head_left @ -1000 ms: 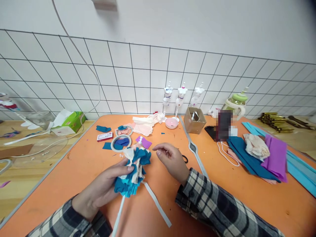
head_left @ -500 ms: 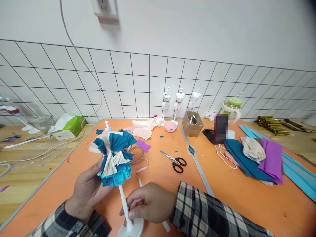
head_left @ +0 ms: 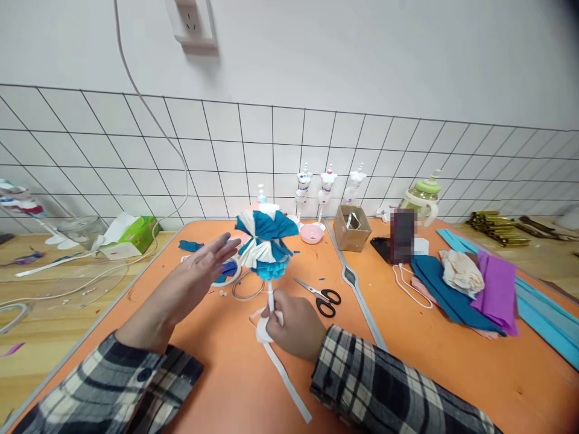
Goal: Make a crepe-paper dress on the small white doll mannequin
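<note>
The little doll stand [head_left: 266,253] in its blue-and-white paper dress is upright on the orange table [head_left: 217,355] — right hand [head_left: 292,325] pinching its post low down, left hand [head_left: 190,286] flat beside it, fingers spread. Best to steady the base firmly, since the ruffles crush easily.
</note>
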### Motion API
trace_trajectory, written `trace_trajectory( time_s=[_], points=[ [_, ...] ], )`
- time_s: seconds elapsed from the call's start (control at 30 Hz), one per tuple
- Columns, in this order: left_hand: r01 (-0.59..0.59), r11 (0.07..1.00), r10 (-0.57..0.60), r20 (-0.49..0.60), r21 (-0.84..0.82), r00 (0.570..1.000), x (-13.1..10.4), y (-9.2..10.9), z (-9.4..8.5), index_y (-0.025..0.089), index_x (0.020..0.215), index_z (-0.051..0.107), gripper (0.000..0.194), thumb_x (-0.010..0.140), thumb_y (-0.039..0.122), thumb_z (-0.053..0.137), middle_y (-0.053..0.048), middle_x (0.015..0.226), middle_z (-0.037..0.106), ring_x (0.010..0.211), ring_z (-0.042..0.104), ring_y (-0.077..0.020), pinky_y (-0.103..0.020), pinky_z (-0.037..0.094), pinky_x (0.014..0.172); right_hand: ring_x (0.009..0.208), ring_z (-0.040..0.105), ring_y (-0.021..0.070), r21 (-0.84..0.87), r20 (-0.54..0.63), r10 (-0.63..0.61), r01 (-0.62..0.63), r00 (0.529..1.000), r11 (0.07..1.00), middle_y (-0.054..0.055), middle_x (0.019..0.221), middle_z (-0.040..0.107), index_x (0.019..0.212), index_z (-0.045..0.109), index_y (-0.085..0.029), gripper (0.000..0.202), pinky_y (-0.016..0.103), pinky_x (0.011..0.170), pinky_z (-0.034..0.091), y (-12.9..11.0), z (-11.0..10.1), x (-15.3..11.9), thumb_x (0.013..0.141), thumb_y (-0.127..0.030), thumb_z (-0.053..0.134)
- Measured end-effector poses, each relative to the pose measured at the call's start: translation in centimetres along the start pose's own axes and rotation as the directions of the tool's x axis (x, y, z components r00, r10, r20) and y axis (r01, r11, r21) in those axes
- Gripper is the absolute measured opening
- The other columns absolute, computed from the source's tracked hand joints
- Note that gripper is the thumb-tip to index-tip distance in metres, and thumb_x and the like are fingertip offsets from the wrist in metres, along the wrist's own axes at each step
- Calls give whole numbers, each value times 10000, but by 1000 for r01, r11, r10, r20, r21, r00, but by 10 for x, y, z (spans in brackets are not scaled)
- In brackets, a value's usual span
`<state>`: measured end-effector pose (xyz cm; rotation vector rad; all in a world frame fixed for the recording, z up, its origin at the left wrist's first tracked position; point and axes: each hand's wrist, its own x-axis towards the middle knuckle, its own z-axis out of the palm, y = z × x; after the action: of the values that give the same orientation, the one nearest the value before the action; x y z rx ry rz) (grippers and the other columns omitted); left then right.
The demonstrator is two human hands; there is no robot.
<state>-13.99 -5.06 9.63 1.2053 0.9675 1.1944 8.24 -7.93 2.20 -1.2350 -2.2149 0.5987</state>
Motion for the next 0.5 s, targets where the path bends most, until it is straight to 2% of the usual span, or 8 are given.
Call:
trace_trajectory(
  time_s=[0.07, 0.13, 0.27, 0.37, 0.43, 0.5],
  points=[
    [32, 985, -31, -9, 169, 999, 12, 14, 11, 271, 1442, 471, 716, 803, 474, 724, -116, 1542, 428, 1443, 314, -310, -435, 286, 1138, 756, 654, 178, -83, -45, 48, -51, 998, 995, 40, 868, 711, 968, 555, -192, 179, 253, 646, 394, 10, -3, 6, 799, -162, 503],
    [15, 970, -23, 27, 245, 999, 21, 23, 27, 220, 1425, 495, 733, 781, 458, 752, -134, 1532, 438, 1422, 349, -323, -428, 298, 1132, 745, 639, 180, -137, -62, 75, -83, 995, 987, 44, 846, 697, 966, 561, -189, 162, 257, 639, 377, 19, -4, 9, 814, -180, 505],
    [-63, 973, 41, 106, 220, 994, 27, 26, 52, 188, 1274, 640, 615, 738, 448, 794, -136, 1383, 599, 1294, 501, -337, -384, 396, 1053, 734, 636, 181, -167, -63, 71, -81, 995, 983, 40, 816, 692, 962, 572, -189, 166, 262, 630, 366, 25, -3, 8, 808, -190, 509],
    [-9, 984, -12, 111, 181, 994, 27, 22, 56, 156, 1083, 727, 482, 696, 423, 830, -132, 1071, 748, 1068, 646, -328, -385, 489, 917, 735, 647, 185, -161, -23, 42, -45, 999, 986, 34, 823, 701, 952, 582, -196, 170, 267, 638, 377, 23, 1, 6, 794, -196, 520],
    [31, 989, -48, 115, 145, 992, 26, 20, 55, 142, 984, 745, 420, 667, 397, 852, -110, 890, 766, 919, 688, -307, -378, 525, 824, 748, 658, 189, -139, 16, 15, -13, 1000, 990, 30, 834, 708, 953, 583, -200, 174, 268, 649, 388, 22, 3, 5, 789, -201, 526],
    [44, 994, -56, 119, 99, 991, 25, 20, 55, 143, 954, 747, 398, 648, 368, 867, -88, 825, 762, 818, 699, -277, -360, 542, 759, 769, 670, 193, -107, 53, -2, 7, 999, 994, 28, 849, 718, 964, 581, -203, 184, 266, 659, 400, 20, 4, 4, 787, -204, 533]
  ],
)
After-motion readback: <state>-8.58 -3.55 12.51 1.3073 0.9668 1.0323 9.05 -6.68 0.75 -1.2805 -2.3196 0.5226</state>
